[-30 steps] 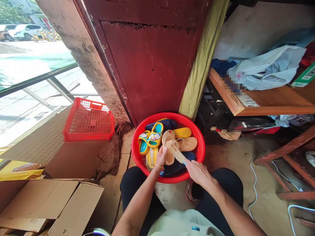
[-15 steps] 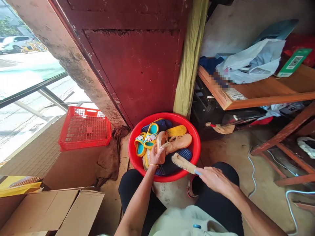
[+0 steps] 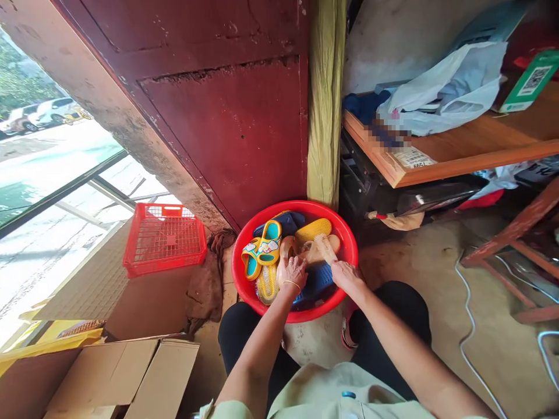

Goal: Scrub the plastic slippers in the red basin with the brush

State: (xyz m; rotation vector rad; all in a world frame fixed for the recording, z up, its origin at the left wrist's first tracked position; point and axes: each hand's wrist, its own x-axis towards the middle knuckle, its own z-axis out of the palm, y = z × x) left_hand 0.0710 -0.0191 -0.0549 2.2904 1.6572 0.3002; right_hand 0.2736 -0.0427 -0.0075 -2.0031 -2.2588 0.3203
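In the head view, a red basin (image 3: pixel 238 273) between my knees holds several slippers and sandals. My left hand (image 3: pixel 293 272) is closed on a tan sandal (image 3: pixel 288 247) in the middle of the basin. With my right hand (image 3: pixel 347 274) I grip a scrubbing brush (image 3: pixel 325 247), its pale head against the tan sandal's sole, partly hiding it. Yellow-and-teal child's slippers (image 3: pixel 268 243) lie left of the sandal. A yellow slipper (image 3: pixel 315 229) sits behind it, and a blue ridged slipper (image 3: pixel 321 278) lies in front, partly covered.
A red plastic crate (image 3: pixel 166 238) stands left, behind open cardboard boxes (image 3: pixel 100 372). A dark red door (image 3: pixel 244 163) rises behind the basin. On the right are a wooden table (image 3: pixel 471 166) with a white plastic bag (image 3: pixel 449 93), and a cable (image 3: pixel 467 314) on the floor.
My right hand has moved the brush forward and left, from the basin's near edge onto the tan sandal. My left hand has turned, its back now upward. The view has shifted slightly.
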